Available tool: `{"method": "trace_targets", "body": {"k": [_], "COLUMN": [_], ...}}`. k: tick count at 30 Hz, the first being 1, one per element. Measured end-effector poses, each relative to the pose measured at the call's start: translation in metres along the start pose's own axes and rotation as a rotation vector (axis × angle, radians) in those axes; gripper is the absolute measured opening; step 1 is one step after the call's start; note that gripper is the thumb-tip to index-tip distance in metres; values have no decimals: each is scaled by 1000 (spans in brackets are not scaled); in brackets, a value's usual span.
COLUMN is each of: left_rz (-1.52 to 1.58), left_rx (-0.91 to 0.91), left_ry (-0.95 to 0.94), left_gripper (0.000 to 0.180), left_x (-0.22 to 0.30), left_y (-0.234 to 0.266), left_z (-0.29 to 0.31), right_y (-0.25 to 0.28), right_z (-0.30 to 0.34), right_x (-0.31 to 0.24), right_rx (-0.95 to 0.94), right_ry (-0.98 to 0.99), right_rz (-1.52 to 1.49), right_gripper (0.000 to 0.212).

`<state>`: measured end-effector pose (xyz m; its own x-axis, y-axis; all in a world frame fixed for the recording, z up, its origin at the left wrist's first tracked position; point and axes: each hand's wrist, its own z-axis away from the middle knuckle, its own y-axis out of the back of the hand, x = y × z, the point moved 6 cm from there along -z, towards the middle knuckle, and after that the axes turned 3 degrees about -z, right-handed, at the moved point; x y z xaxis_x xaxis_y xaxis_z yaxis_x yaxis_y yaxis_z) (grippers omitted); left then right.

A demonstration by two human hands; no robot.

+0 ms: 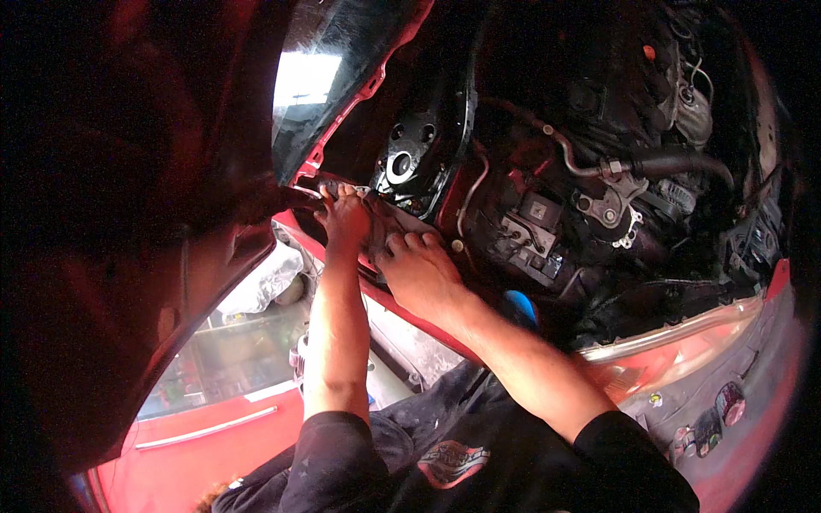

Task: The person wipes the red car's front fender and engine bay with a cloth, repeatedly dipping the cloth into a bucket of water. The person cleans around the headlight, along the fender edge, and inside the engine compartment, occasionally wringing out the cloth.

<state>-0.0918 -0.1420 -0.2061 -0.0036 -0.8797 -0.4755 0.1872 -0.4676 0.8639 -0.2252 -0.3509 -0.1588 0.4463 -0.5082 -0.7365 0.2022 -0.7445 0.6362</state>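
Work appears under way, remainder unclear. Left hand (346, 218) and right hand (421, 267): apart, at red fender (305, 237); grip indeterminable from here.

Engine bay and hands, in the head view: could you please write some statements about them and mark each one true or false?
1. The left hand and the right hand are bare. True.
2. The blue part lies left of both hands. False: the blue part lies to their right.
3. The orange cap appears higher in the picture than both hands. True.
4. The person's sleeves are white. False: the sleeves are black.
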Motion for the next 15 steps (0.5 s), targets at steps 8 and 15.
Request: {"method": "trace_targets", "body": {"k": [8, 15], "left_rz": [380, 498], "left_rx": [531, 462], "left_ry": [30, 170], "left_gripper": [33, 30], "left_x": [-3, 15], "left_y": [26, 49], "left_z": [32, 39], "right_y": [-2, -6], "right_z": [5, 1], "right_x": [0, -7], "right_rx": [-16, 51], "right_ry": [-9, -5], "right_rz": [-32, 5], "right_gripper": [30, 29]}}
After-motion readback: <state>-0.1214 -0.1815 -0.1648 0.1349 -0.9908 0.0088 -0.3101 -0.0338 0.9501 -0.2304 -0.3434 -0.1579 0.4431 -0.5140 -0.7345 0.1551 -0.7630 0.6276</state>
